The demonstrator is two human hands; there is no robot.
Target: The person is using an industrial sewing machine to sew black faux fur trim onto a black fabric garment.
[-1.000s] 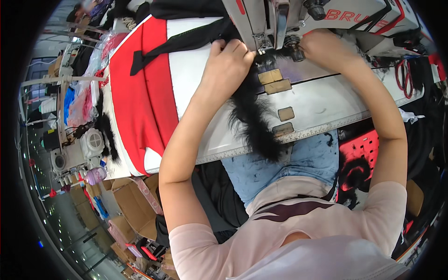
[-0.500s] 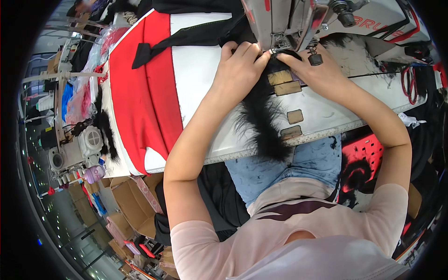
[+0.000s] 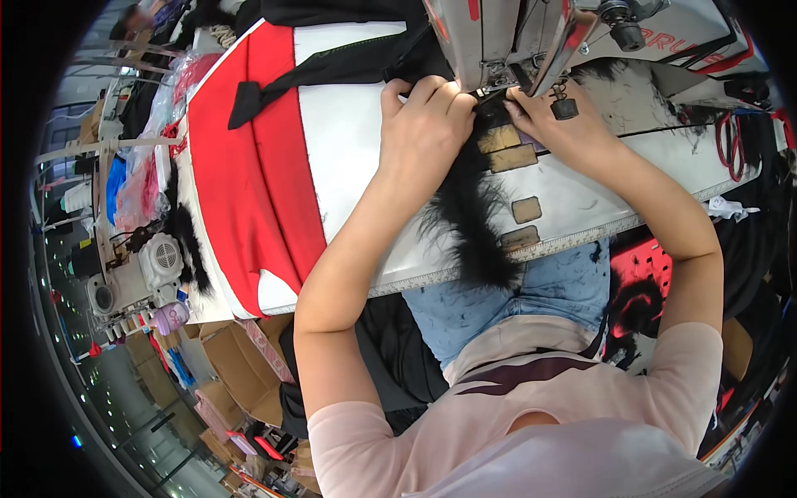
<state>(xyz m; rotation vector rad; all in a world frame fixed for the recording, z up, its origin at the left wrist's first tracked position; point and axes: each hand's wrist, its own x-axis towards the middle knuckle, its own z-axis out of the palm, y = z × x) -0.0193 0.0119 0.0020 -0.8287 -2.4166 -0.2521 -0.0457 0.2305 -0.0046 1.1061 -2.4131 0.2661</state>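
The sewing machine (image 3: 465, 37) stands at the top, its presser foot between my hands. My left hand (image 3: 427, 124) is closed on black fabric (image 3: 357, 65) just left of the foot, with the fingertips pressed down. A strip of black fluffy trim (image 3: 477, 232) runs from under that hand toward me and hangs over the table's near edge. My right hand (image 3: 564, 116) is bent beside the foot on the other side, its thumb close to the dark material there. Machine parts hide most of its fingers, so what they hold cannot be made out.
Red fabric (image 3: 237, 178) lies across the white table (image 3: 344, 124) on the left. Tan patches (image 3: 525, 209) and a ruler strip (image 3: 556, 242) mark the near edge. Red-handled scissors (image 3: 730, 149) lie at the right. Cardboard boxes (image 3: 241, 365) stand below left.
My right thumb has drawn slightly right, away from the presser foot. My left hand has shifted a little left and stays on the black fabric. The whole view has tilted slightly.
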